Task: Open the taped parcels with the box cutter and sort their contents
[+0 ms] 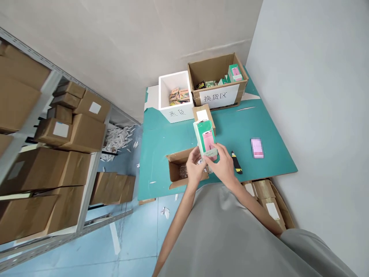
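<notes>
Between my two hands, above the front of the table, is a green and white product box [205, 134] with a pink device pictured on its face. My left hand [195, 166] grips its lower left side. My right hand [222, 163] holds the lower right corner, thumb on the front. Below my left hand stands an open cardboard box [175, 169] with crumpled clear material inside. Behind the product box, partly hidden by it, is a small cardboard box [213, 121] with a white label. A black and yellow utility knife [236, 163] lies right of my right hand.
At the back stand a white foam box [175, 114] with small packs and a cardboard carton [218, 96] holding similar green boxes. A pink blurred item [257, 148] lies on the green tabletop [268, 130]. Shelves of cartons [86, 127] stand left; more boxes [266, 198] sit under the table's right front.
</notes>
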Demonstrator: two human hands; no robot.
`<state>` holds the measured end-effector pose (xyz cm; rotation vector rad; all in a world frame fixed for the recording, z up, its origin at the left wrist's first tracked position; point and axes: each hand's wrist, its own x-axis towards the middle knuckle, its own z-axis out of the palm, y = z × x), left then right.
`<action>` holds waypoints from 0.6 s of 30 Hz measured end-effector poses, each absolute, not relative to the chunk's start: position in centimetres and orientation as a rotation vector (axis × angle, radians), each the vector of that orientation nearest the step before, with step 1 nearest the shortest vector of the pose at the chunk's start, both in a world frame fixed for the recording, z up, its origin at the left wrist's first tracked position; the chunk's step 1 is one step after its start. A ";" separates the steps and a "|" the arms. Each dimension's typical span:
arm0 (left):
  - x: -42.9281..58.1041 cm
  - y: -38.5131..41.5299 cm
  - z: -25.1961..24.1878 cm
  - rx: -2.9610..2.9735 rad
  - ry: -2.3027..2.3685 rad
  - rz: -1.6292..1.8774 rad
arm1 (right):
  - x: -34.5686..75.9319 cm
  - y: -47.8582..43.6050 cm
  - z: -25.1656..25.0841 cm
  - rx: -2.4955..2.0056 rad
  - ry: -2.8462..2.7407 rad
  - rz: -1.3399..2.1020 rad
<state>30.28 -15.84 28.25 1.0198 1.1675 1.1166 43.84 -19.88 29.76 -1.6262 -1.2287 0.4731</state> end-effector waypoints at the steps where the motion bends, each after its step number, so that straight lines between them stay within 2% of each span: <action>1: 30.6 -16.2 28.5 1.056 1.179 1.129 | 43.7 -19.7 29.8 -1.641 -1.201 0.451; 5: 30.4 -17.3 29.6 1.066 1.101 1.122 | 44.3 -18.9 29.6 -1.588 -1.032 0.493; 12: 28.1 -18.1 29.5 0.729 0.994 0.910 | 45.0 -18.3 29.2 -1.178 -0.571 1.081; 18: 28.7 -18.8 29.0 0.670 1.024 0.957 | 45.2 -18.6 28.8 -1.160 -0.617 1.130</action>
